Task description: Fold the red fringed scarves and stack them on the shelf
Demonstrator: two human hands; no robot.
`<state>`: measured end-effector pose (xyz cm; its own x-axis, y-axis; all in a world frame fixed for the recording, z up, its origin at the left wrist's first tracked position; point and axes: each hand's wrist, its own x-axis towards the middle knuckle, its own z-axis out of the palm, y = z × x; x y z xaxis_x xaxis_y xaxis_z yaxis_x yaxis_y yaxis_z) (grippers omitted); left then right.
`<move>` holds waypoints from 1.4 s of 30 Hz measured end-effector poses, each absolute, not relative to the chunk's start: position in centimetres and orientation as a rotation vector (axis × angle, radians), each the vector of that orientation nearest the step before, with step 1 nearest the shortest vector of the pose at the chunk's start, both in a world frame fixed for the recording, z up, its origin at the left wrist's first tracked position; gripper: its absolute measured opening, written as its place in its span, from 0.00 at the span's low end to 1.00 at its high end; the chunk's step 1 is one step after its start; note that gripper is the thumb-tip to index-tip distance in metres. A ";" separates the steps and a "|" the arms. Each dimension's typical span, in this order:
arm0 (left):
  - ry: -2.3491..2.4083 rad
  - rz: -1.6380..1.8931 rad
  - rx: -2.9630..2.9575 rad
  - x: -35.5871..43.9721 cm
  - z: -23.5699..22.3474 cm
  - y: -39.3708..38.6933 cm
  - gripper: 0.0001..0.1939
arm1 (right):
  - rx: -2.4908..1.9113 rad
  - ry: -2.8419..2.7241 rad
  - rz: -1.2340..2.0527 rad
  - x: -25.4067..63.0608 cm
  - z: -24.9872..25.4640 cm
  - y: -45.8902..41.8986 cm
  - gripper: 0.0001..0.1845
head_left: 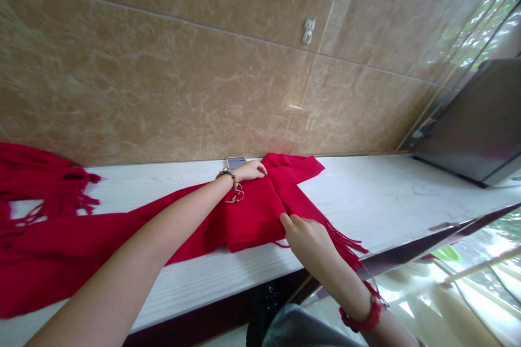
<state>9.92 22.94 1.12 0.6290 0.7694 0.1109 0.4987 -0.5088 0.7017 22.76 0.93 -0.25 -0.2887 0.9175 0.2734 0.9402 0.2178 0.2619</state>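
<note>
A red fringed scarf [256, 211] lies partly folded in layers on a white wood-grain tabletop [358, 190]. A long stretch of it runs off to the left, and its fringe hangs toward the front edge at the right. Near the wall, my left hand [252, 170] has its fingers curled on the far edge of the folded part. My right hand [307, 236] is closed, thumb and fingers pinching the fold's near right edge. Its palm side is hidden.
More red fringed cloth [40, 176] is heaped at the far left. A phone [236, 162] lies against the tiled wall [163, 81], behind my left hand. A dark grey box-like appliance [472, 119] stands at the right end. A small white cat figure [308, 31] is on the wall.
</note>
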 end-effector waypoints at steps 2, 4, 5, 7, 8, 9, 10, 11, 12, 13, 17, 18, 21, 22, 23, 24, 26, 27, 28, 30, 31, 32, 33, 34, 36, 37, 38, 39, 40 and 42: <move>0.974 0.562 2.243 9.9 1.6 22.7 0.07 | -1.811 -2.380 -0.614 22.7 -0.2 1.0 0.11; 0.969 0.572 2.260 10.0 2.0 22.6 0.08 | -1.804 -2.341 -0.632 22.8 -0.1 1.0 0.11; 0.971 0.578 2.264 10.0 2.2 22.6 0.08 | -1.806 -2.327 -0.638 22.8 0.0 1.0 0.11; 0.985 0.600 2.262 10.1 2.4 22.7 0.08 | -1.814 -2.316 -0.644 22.9 0.2 1.0 0.11; 0.996 0.614 2.259 10.2 2.3 22.8 0.09 | -1.817 -2.322 -0.645 23.0 0.2 1.0 0.10; 1.009 0.627 2.255 10.3 2.2 22.8 0.09 | -1.821 -2.331 -0.644 23.0 0.3 1.0 0.10; 1.026 0.635 2.253 10.4 1.9 22.9 0.09 | -1.827 -2.341 -0.641 23.0 0.3 1.0 0.10; 1.046 0.638 2.254 10.5 1.6 22.8 0.09 | -1.835 -2.353 -0.631 23.0 0.2 1.0 0.10; 1.069 0.636 2.258 10.7 1.3 22.7 0.08 | -1.843 -2.368 -0.615 23.0 0.2 1.0 0.10; 1.092 0.630 2.266 10.8 0.9 22.6 0.08 | -1.854 -2.384 -0.594 23.0 0.1 1.1 0.11; 1.163 0.650 2.346 11.3 0.2 21.4 0.10 | -1.906 -2.422 -0.477 22.9 0.2 1.1 0.13; 1.169 0.672 2.379 11.3 0.3 20.9 0.11 | -1.914 -2.421 -0.441 22.9 0.3 1.0 0.14; 1.128 0.736 2.491 10.4 1.0 18.7 0.15 | -1.893 -2.390 -0.340 22.9 0.8 1.0 0.16; 1.093 0.733 2.535 9.8 1.2 17.8 0.16 | -1.861 -2.373 -0.327 22.9 0.9 1.0 0.17; 1.058 0.705 2.575 9.1 1.3 16.8 0.17 | -1.813 -2.357 -0.334 23.0 0.9 1.0 0.18; 1.025 0.652 2.618 8.4 1.2 15.8 0.18 | -1.750 -2.353 -0.352 23.1 0.8 1.1 0.19; 1.007 0.397 2.715 6.9 0.9 14.0 0.23 | -1.606 -2.394 -0.385 23.3 0.3 1.4 0.23; 1.008 0.288 2.729 6.3 0.7 13.3 0.25 | -1.546 -2.433 -0.383 23.3 0.0 1.5 0.26; 1.015 0.200 2.737 5.8 0.4 12.7 0.26 | -1.509 -2.477 -0.368 23.4 -0.4 1.5 0.28; 1.034 0.125 2.739 5.5 0.0 12.1 0.26 | -1.508 -2.554 -0.319 23.5 -1.1 1.6 0.31; 1.045 0.116 2.744 5.6 -0.1 11.9 0.26 | -1.534 -2.576 -0.303 23.5 -1.3 1.6 0.32; 1.056 0.108 2.747 5.8 -0.1 11.9 0.27 | -1.565 -2.592 -0.296 23.5 -1.4 1.6 0.33; 1.067 0.096 2.744 6.0 -0.1 11.9 0.27 | -1.592 -2.603 -0.292 23.5 -1.5 1.6 0.33; 1.075 0.085 2.738 6.2 0.0 12.0 0.27 | -1.609 -2.612 -0.290 23.5 -1.4 1.6 0.33; 1.088 0.087 2.726 6.3 0.4 11.8 0.27 | -1.617 -2.619 -0.287 23.5 -1.1 1.6 0.32; 1.099 0.111 2.724 6.1 0.6 11.5 0.27 | -1.613 -2.615 -0.288 23.4 -0.8 1.7 0.31; 1.116 0.157 2.725 5.6 0.9 11.1 0.27 | -1.604 -2.606 -0.291 23.4 -0.5 1.7 0.29; 1.136 0.214 2.729 5.0 1.2 10.6 0.27 | -1.589 -2.593 -0.288 23.4 -0.2 1.6 0.28; 1.162 0.275 2.731 4.1 1.5 10.0 0.26 | -1.565 -2.584 -0.276 23.4 0.1 1.5 0.26; 1.219 0.354 2.723 2.0 1.7 8.7 0.27 | -1.480 -2.582 -0.229 23.2 0.8 1.3 0.24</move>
